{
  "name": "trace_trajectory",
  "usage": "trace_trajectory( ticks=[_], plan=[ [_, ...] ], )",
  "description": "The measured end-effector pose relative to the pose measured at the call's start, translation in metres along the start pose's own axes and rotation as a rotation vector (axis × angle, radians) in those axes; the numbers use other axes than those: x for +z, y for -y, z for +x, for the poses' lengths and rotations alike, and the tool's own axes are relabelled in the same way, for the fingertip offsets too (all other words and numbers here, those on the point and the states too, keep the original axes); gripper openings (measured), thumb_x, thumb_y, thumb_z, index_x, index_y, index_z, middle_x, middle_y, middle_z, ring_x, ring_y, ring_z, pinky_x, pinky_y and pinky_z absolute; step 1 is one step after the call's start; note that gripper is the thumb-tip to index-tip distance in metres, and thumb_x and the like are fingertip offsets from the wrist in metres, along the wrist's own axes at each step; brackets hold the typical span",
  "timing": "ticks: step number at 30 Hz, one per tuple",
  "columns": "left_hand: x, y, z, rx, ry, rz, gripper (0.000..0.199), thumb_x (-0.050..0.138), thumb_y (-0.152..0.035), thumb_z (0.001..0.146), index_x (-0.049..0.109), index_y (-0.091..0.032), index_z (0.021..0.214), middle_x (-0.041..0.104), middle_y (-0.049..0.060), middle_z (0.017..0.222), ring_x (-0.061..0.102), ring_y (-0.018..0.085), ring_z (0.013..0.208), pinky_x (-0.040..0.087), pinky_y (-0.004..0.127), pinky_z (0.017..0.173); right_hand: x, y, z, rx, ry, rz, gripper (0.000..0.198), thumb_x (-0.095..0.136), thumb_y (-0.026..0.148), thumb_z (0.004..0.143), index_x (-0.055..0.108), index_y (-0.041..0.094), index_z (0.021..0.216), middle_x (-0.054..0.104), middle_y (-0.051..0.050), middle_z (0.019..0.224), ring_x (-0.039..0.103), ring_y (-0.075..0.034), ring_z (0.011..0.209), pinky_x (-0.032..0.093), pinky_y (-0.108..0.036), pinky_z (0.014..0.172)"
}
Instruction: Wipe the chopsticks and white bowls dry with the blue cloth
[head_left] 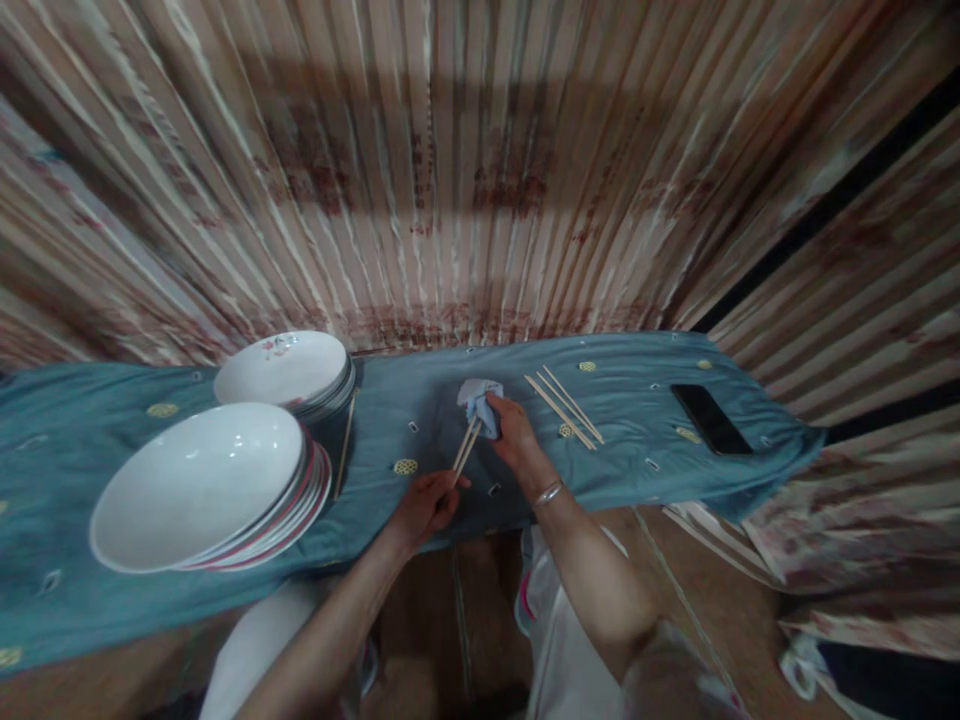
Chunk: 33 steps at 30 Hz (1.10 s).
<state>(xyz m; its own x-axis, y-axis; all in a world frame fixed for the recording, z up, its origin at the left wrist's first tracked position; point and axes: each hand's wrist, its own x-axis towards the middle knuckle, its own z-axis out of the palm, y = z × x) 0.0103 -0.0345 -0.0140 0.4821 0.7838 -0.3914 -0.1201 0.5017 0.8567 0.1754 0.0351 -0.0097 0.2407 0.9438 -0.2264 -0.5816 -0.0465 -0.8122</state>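
Note:
My left hand [429, 503] is closed around the lower ends of a pair of chopsticks [466, 450], which slant up and to the right. At their upper ends my right hand [512, 430] grips a light blue and white cloth [484, 400], bunched against the sticks. The cloth covers the chopstick tips. To the right of my right hand, several loose chopsticks [562, 412] lie side by side on the tablecloth. Another chopstick [346, 445] lies beside the plates at the left.
A stack of white plates [202, 480] stands at the front left, with a second plate stack [285, 368] behind it. A black phone [711, 419] lies at the right. The blue-green tablecloth [637, 475] covers the table; a pleated curtain [480, 200] hangs behind.

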Motion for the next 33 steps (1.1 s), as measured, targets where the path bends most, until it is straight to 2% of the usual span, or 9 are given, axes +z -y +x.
trace_trajectory(
  ticks=[4,8,14,16,19,24,26,28,33],
  plan=[
    [-0.002,-0.001,0.001,0.012,0.004,0.002,0.039,0.065,-0.051,0.067,0.063,-0.014,0.077,0.040,-0.010,0.039,0.021,0.003,0.032,0.010,0.022,0.038,0.006,-0.001,-0.006,0.048,-0.017,0.043,0.007,0.065,0.021,0.075,0.064,0.016,0.070,0.064,0.003,0.054,0.056,-0.009,0.046,0.046,-0.019,0.048],
    [-0.001,-0.002,0.000,0.023,0.005,0.016,0.040,0.067,-0.051,0.066,0.064,-0.013,0.077,0.039,-0.009,0.040,0.022,0.003,0.034,0.010,0.022,0.039,0.004,0.008,-0.004,0.098,-0.068,0.083,0.013,0.059,0.016,0.079,0.064,0.016,0.068,0.064,0.003,0.053,0.054,-0.009,0.043,0.046,-0.018,0.046],
    [-0.003,-0.009,0.001,0.053,-0.008,-0.012,0.043,0.072,-0.053,0.062,0.065,-0.013,0.074,0.037,-0.009,0.040,0.023,0.002,0.034,0.009,0.022,0.039,-0.007,0.028,0.004,0.077,-0.226,0.223,0.015,0.054,0.018,0.085,0.064,0.018,0.074,0.068,0.003,0.062,0.061,-0.012,0.056,0.053,-0.023,0.059],
    [-0.005,-0.014,0.002,0.088,-0.057,-0.037,0.045,0.074,-0.054,0.061,0.066,-0.012,0.075,0.038,-0.009,0.041,0.023,0.002,0.034,0.010,0.022,0.039,-0.005,0.026,0.000,0.108,-0.185,0.230,0.016,0.052,0.021,0.086,0.065,0.019,0.077,0.069,0.002,0.066,0.064,-0.014,0.064,0.055,-0.026,0.066],
    [-0.007,-0.020,0.003,0.119,-0.120,-0.068,0.045,0.075,-0.053,0.061,0.066,-0.012,0.078,0.042,-0.009,0.043,0.023,0.001,0.035,0.010,0.021,0.039,0.005,0.013,-0.014,0.186,-0.014,0.161,0.017,0.055,0.030,0.087,0.066,0.020,0.079,0.070,0.001,0.070,0.065,-0.016,0.070,0.053,-0.027,0.065],
    [-0.006,-0.020,0.007,0.142,-0.155,-0.055,0.038,0.071,-0.051,0.064,0.055,-0.016,0.060,0.042,-0.007,0.046,0.023,0.001,0.036,0.012,0.021,0.038,0.023,-0.022,-0.043,0.244,0.222,-0.007,0.023,0.076,0.037,0.067,0.066,0.017,0.072,0.067,0.000,0.062,0.062,-0.014,0.061,0.046,-0.022,0.055],
    [-0.005,-0.018,0.008,0.153,-0.155,-0.040,0.039,0.069,-0.050,0.066,0.052,-0.017,0.056,0.043,-0.007,0.046,0.024,0.001,0.036,0.013,0.021,0.038,0.026,-0.028,-0.047,0.215,0.234,-0.049,0.025,0.079,0.036,0.061,0.066,0.017,0.069,0.065,0.002,0.058,0.058,-0.011,0.056,0.044,-0.021,0.053],
    [-0.004,-0.016,0.007,0.142,-0.145,-0.030,0.037,0.069,-0.051,0.064,0.056,-0.016,0.060,0.044,-0.007,0.046,0.025,0.002,0.036,0.013,0.021,0.038,0.025,-0.028,-0.044,0.179,0.203,-0.064,0.025,0.078,0.037,0.061,0.065,0.016,0.067,0.063,0.003,0.054,0.054,-0.010,0.049,0.041,-0.021,0.048],
    [-0.001,-0.012,0.003,0.080,-0.068,-0.012,0.040,0.070,-0.053,0.062,0.063,-0.014,0.072,0.044,-0.008,0.043,0.024,0.002,0.034,0.011,0.020,0.038,0.016,-0.009,-0.026,0.093,0.094,-0.053,0.023,0.075,0.036,0.062,0.062,0.016,0.063,0.062,0.003,0.052,0.052,-0.009,0.046,0.038,-0.020,0.045]
  ],
)
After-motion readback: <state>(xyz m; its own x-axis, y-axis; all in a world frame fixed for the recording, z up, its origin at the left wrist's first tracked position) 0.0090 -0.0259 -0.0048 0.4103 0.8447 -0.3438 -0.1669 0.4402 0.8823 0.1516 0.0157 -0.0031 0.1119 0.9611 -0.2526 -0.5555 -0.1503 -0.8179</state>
